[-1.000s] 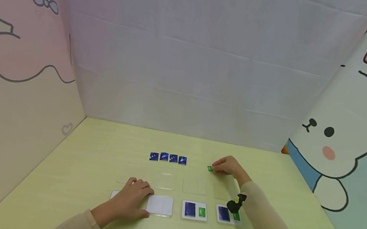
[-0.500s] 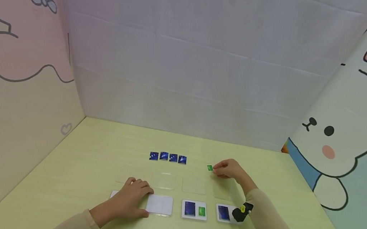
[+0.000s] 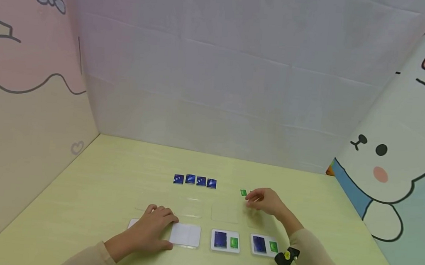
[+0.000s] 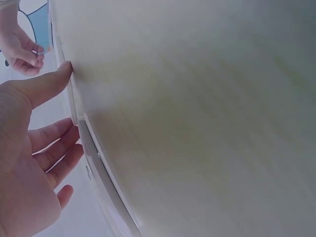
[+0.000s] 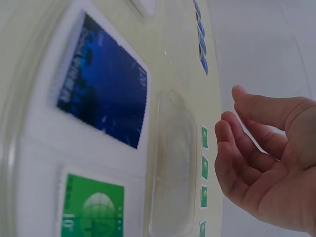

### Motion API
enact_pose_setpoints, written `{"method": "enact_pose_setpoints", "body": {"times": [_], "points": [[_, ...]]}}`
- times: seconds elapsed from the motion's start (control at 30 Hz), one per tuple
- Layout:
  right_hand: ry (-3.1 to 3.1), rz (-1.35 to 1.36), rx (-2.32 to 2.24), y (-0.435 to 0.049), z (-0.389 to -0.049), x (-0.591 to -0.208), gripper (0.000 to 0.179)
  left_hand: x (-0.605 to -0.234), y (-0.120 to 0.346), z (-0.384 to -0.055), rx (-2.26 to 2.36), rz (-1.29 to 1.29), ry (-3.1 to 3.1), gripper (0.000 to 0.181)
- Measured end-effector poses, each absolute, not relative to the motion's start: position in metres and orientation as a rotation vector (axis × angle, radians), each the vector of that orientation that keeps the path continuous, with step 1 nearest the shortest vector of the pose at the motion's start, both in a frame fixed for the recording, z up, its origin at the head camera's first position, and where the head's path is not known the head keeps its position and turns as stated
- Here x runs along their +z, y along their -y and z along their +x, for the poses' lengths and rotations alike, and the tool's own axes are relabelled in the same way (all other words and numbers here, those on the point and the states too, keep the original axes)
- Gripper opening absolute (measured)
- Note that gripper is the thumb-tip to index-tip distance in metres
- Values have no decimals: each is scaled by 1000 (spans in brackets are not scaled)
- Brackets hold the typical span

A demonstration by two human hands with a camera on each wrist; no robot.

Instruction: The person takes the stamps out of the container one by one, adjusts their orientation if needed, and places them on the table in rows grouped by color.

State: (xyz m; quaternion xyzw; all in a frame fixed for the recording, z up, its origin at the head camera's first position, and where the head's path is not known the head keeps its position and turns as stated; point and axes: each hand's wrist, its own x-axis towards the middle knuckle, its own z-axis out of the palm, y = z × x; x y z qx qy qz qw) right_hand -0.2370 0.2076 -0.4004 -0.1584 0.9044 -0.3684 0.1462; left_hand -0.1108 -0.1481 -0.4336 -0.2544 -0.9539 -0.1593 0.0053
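My left hand [image 3: 152, 229] rests over a mostly hidden white case, thumb and index finger at the left edge of a blank white case [image 3: 185, 235]. In the left wrist view its thumb touches a thin case edge [image 4: 71, 96]. My right hand [image 3: 268, 202] hovers at the right with loosely bent fingers and nothing between them. Beside its fingertips lies a small green stamp [image 3: 243, 192]; the right wrist view shows several green stamps [image 5: 204, 168] in a row. Two white cases, one in the middle [image 3: 224, 249] and one at right [image 3: 259, 253], each hold a blue and a green stamp.
Several blue stamps [image 3: 201, 182] lie in a row toward the back. Clear plastic lids [image 3: 225, 213] form a line between the stamps and the cases. A white wall [image 3: 216, 87] closes off the back, with cartoon-printed panels on both sides.
My right hand has drawn back slightly toward the near right, away from the green stamp, which now lies free on the table. The left hand stays put.
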Motion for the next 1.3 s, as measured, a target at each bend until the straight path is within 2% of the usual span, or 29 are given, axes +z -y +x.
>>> {"method": "enact_pose_setpoints", "body": {"times": [0.2, 0.57, 0.77, 1.3], "points": [[-2680, -692, -985, -207, -225, -401, 18, -435, 148, -111, -491, -792, 2984, 57], [-2741, -931, -862, -203, -205, -406, 11, -433, 146, -107, -541, -770, 3002, 57], [-2755, -988, -817, -203, -194, -409, 12, -432, 146, -107, -536, -768, 3006, 57], [-2921, -1393, -534, -205, -167, -414, 17, -433, 146, -106, -541, -754, 2991, 56]]}}
